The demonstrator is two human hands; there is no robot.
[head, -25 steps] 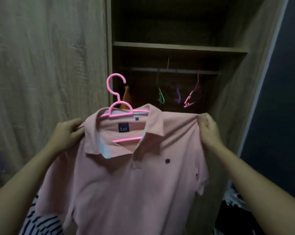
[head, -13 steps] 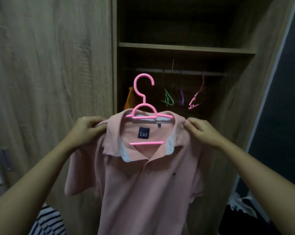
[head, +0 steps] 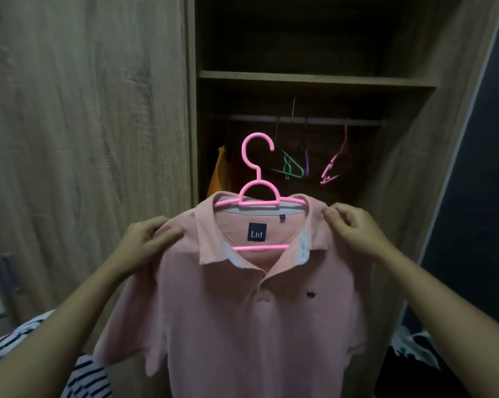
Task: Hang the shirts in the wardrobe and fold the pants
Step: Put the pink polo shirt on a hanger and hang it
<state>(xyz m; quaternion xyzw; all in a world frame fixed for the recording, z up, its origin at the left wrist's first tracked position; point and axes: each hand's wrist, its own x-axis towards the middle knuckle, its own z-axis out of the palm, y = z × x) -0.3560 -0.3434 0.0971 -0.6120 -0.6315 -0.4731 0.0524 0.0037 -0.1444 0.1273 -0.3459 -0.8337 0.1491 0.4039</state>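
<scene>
Open wardrobe (head: 314,79), pink shirt (head: 242,326) held up, left hand (head: 147,242), right hand (head: 354,228) gripping its shoulders

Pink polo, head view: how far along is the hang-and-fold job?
Done: the pink hanger sits inside the collar of the pink polo, and an orange garment already hangs at the left under the rail. In hand: left hand and right hand grip the polo's shoulders before the open wardrobe. Left: the hanger is not yet on the rail; a striped garment lies lower left. No folded pants show.
</scene>
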